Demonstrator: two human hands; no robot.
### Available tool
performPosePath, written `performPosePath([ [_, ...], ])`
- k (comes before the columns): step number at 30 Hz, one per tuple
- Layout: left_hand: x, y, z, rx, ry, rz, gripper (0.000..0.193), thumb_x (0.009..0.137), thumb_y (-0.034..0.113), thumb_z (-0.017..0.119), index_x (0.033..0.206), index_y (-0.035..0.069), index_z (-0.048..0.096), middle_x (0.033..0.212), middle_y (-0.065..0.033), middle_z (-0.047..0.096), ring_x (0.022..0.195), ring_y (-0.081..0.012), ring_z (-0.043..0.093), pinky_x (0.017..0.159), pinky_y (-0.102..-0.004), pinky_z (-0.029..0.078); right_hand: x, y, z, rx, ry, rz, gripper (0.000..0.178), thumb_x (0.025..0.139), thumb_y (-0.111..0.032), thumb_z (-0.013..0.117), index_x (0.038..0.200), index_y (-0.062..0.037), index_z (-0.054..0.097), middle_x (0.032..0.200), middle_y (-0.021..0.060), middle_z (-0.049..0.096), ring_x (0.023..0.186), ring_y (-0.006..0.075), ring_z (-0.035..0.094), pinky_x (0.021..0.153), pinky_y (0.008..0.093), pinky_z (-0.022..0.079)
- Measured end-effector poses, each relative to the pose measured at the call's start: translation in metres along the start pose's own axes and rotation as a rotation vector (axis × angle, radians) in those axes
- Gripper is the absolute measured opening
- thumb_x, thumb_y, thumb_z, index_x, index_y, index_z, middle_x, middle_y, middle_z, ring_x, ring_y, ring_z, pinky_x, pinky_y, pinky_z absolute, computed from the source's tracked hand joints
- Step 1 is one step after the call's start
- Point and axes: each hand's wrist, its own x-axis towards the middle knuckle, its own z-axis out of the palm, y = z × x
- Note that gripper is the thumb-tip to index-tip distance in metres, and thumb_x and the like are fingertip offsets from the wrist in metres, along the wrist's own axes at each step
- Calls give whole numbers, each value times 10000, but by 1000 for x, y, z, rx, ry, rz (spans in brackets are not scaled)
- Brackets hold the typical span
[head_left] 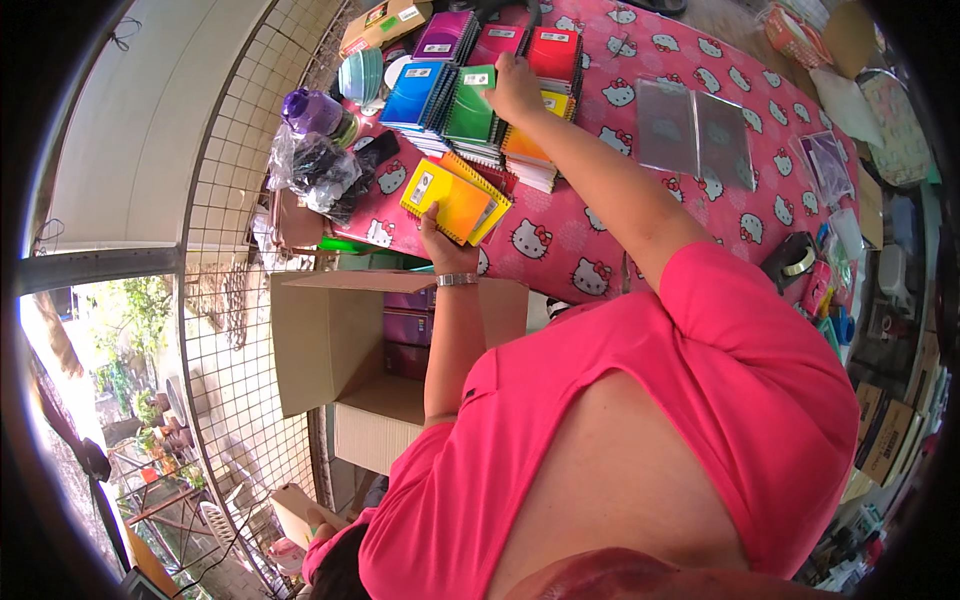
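Observation:
My left hand (437,243) grips a few yellow spiral notebooks (447,198) by their lower edge, fanned slightly apart, above the near edge of the table. My right hand (514,90) reaches over the notebook stacks with fingers curled, between a stack of green notebooks (471,112) and a stack of yellow ones (553,103). What its fingers hold, if anything, is hidden. Blue notebooks (412,95) are piled left of the green. Behind stand stacks of purple (445,38), pink (497,44) and red notebooks (555,52).
An open cardboard box (325,350) with purple packs inside stands below the table edge. On the pink patterned tablecloth (600,225) lie clear plastic sleeves (697,133), a black phone (377,150), plastic bags (318,170) and a purple-lidded bottle (310,112). Another person's hand (318,522) shows at lower left.

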Motion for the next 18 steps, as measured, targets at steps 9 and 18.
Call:
performPosePath([
  [9, -19, 21, 8, -86, -60, 27, 573, 839, 501, 536, 1239, 96, 468, 1177, -77, 571, 1028, -261, 583, 853, -429, 485, 27, -90, -21, 202, -762, -410, 538, 735, -152, 710, 1217, -107, 475, 1017, 123, 603, 957, 266, 601, 816, 442, 466],
  [18, -22, 9, 4, 72, 81, -10, 299, 769, 218, 592, 1018, 53, 582, 993, -84, 638, 892, -252, 625, 796, -379, 506, 19, -55, 18, -420, -268, -1115, 69, 773, -151, 506, 780, -147, 575, 803, 2, 599, 869, 170, 602, 824, 354, 428],
])
